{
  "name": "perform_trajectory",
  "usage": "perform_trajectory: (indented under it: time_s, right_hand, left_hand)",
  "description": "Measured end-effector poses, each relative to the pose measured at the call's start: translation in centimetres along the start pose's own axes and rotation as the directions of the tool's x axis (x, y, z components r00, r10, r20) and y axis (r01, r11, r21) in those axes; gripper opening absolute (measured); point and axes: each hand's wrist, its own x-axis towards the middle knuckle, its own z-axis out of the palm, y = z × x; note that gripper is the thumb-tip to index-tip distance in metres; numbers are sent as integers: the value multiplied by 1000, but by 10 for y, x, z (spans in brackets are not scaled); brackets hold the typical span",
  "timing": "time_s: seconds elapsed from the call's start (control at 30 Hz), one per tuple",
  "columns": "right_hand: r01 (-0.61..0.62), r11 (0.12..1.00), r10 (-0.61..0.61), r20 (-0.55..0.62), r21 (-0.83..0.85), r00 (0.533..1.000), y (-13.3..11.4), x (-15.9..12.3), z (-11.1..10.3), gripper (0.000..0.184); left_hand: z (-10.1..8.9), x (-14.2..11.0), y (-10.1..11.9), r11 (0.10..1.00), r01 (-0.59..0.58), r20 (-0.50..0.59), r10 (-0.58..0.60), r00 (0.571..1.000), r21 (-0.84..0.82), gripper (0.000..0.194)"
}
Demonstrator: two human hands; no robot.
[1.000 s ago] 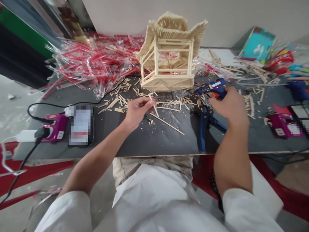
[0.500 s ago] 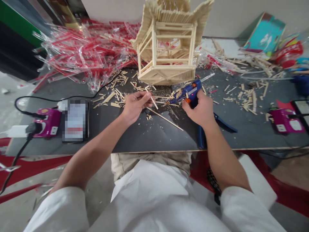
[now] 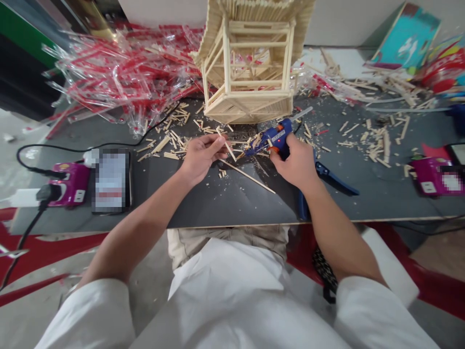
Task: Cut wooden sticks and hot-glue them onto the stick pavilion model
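Between thumb and fingers, my left hand (image 3: 203,157) pinches a short thin wooden stick (image 3: 228,147) that slants down to the right. My right hand (image 3: 296,160) is wrapped round the handle of a blue glue gun (image 3: 279,137) with orange parts and a clear glue stick out of its back. Its nozzle points left and is at or very near the lower end of the stick; contact I cannot tell. A longer wooden stick (image 3: 250,177) lies on the table below. Behind the hands stands a small pavilion model (image 3: 250,99) built of wooden sticks.
Blue-handled pliers (image 3: 336,179) lie beside my right wrist. Red and clear plastic wrappers (image 3: 127,72) are heaped at the back left. A phone (image 3: 111,182) and a purple power socket (image 3: 70,184) lie left, another purple socket (image 3: 434,177) right. Stick offcuts (image 3: 381,140) litter the dark table (image 3: 218,213).
My right hand has brought the glue gun left, so its nozzle is now at the lower end of the held stick. My left hand keeps its pinch. The view has shifted slightly.
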Motion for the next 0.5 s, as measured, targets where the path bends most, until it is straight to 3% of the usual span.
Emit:
perform_trajectory:
  time_s: [0.5]
  right_hand:
    - [10, 1000, -9, 45, -29, 999, 5, -1, 2, 13]
  left_hand:
    - [2, -2, 3, 999, 30, -7, -30, 1000, 45, 32]
